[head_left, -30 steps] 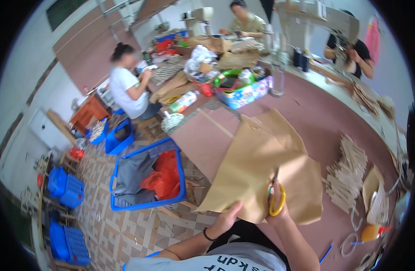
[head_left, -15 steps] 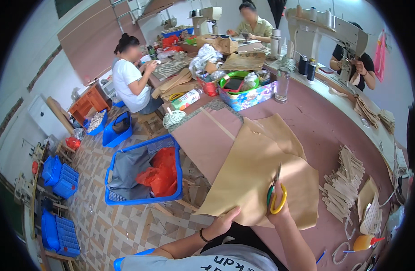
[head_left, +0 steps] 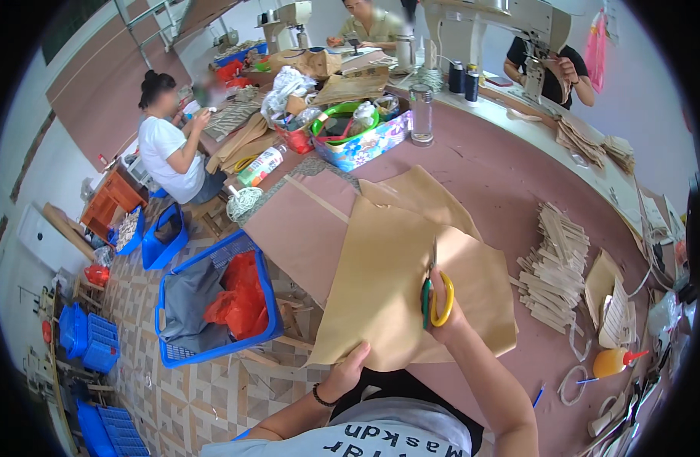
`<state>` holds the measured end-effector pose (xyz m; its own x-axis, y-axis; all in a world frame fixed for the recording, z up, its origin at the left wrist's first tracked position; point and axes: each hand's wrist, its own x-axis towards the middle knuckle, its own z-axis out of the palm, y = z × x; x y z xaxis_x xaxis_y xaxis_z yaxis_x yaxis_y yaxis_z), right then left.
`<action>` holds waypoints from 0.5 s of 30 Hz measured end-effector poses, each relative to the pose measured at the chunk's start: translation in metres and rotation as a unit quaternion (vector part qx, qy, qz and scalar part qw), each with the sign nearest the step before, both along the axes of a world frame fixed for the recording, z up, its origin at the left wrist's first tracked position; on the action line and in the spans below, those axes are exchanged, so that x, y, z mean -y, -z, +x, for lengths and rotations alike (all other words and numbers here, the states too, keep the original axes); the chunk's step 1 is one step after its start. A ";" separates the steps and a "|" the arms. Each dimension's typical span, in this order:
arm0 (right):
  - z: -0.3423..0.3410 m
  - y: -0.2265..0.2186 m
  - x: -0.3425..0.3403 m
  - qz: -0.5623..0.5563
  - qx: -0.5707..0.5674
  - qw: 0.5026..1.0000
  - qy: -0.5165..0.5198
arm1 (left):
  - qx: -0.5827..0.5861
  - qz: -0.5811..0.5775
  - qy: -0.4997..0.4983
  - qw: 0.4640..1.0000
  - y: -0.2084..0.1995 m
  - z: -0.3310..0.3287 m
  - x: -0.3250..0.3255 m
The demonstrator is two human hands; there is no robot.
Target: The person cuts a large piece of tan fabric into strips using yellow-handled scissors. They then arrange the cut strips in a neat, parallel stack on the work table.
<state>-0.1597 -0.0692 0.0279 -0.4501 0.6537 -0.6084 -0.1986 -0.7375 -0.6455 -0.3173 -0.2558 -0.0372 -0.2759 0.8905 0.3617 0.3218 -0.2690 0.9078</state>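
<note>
A large tan sheet [head_left: 388,266], leather-like or paper-like, lies creased over the table and reaches past its near edge. My left hand [head_left: 350,372] pinches its near edge, thumb on top, a dark beaded bracelet on the wrist. Over the middle of the sheet, my right hand [head_left: 446,326] is closed round scissors [head_left: 450,298] with one yellow and one green handle loop. Their blades point away from me along the sheet; whether they are parted is hard to make out. Under the sheet's left side is a flat pinkish-brown panel [head_left: 300,228] with a pale strip across it.
To the left stands a blue basket [head_left: 213,354] holding grey cloth and a red bag. Bundled pale strips [head_left: 555,266] and an orange squeeze bottle [head_left: 610,362] lie right. A flowered box [head_left: 365,152] and glass bottle [head_left: 421,114] stand farther back. Several people sit around the tables.
The whole view has swung, so the scene sits farther left and higher. My right hand still holds the scissors over the sheet, and my left hand keeps its grip on the near edge.
</note>
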 end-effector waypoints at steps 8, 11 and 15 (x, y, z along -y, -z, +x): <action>-0.005 0.002 -0.009 0.046 0.048 0.997 0.026 | -0.218 0.084 -0.043 0.971 -0.002 -0.003 -0.002; -0.006 -0.002 -0.014 0.046 0.064 0.997 0.018 | -0.234 0.101 -0.049 0.966 0.001 -0.003 -0.004; -0.003 -0.004 -0.028 0.026 0.009 1.000 -0.009 | 0.051 -0.063 0.002 0.997 0.008 -0.001 0.003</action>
<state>-0.1630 -0.0411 0.0321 -0.4513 0.6760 -0.5825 -0.1736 -0.7068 -0.6858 -0.3181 -0.2593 -0.0451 -0.3011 0.9287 0.2164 0.2247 -0.1514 0.9626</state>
